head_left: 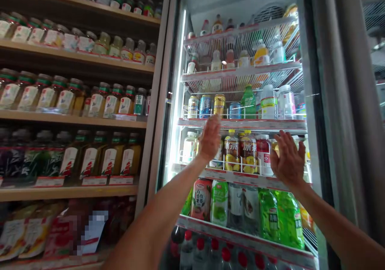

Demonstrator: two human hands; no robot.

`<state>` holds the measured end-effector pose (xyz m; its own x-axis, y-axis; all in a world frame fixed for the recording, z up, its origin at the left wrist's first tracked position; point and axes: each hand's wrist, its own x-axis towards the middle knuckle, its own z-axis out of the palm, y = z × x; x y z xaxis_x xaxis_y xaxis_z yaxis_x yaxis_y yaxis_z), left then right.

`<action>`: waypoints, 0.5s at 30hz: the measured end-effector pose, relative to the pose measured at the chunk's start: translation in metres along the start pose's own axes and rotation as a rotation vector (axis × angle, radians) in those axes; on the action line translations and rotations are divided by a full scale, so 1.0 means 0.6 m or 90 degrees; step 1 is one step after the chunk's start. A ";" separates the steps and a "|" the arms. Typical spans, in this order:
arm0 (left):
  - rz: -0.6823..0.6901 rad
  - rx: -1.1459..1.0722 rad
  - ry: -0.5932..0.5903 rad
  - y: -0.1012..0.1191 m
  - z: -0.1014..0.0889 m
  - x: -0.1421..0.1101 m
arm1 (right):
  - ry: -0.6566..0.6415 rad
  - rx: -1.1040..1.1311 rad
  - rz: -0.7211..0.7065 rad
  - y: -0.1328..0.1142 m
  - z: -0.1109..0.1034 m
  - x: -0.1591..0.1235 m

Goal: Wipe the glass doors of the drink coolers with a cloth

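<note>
My left hand (pixel 209 138) is raised in front of the lit drinks fridge, its fingers stretched out and a little smeared by motion. Nothing shows in it. It overlaps the gold can (pixel 219 104) and the edge of the can shelf (pixel 255 124). To its right stand bottles with yellow caps and brown labels (pixel 232 151). My right hand (pixel 288 157) is also up, fingers apart and empty, beside a bottle of dark red drink (pixel 264 154). Whether either hand touches a shelf or glass, I cannot tell.
Wooden shelves (pixel 75 117) full of bottled drinks line the left side. The fridge's left frame (pixel 155 113) and a grey upright (pixel 339 101) flank the opening. Green bottles (pixel 281 218) and red-capped bottles (pixel 200 254) fill the lower levels.
</note>
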<state>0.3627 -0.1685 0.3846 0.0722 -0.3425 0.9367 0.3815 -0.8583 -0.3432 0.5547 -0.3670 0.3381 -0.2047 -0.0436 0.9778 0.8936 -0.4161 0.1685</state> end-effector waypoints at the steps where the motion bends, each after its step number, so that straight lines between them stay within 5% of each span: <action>1: 0.082 -0.015 -0.040 0.022 0.008 -0.005 | 0.001 -0.004 -0.005 0.001 0.001 0.000; 4: 0.160 -0.025 -0.109 0.010 -0.003 -0.024 | 0.017 -0.018 -0.017 0.000 0.002 0.001; 8: -0.121 0.041 0.034 -0.111 -0.059 -0.058 | 0.015 -0.030 -0.003 -0.009 0.002 0.005; 10: -0.214 0.070 0.094 -0.128 -0.066 -0.072 | 0.006 -0.034 0.005 -0.016 -0.001 0.006; 12: -0.170 0.056 0.065 -0.098 -0.055 -0.080 | -0.001 -0.032 0.015 -0.023 -0.006 0.008; 15: 0.067 -0.007 -0.085 -0.037 -0.037 -0.087 | -0.025 -0.020 0.039 -0.032 -0.016 0.009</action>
<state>0.3298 -0.1397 0.3418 0.2338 -0.3767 0.8964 0.3548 -0.8253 -0.4393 0.5327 -0.3683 0.3391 -0.1340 -0.0349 0.9904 0.8907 -0.4423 0.1049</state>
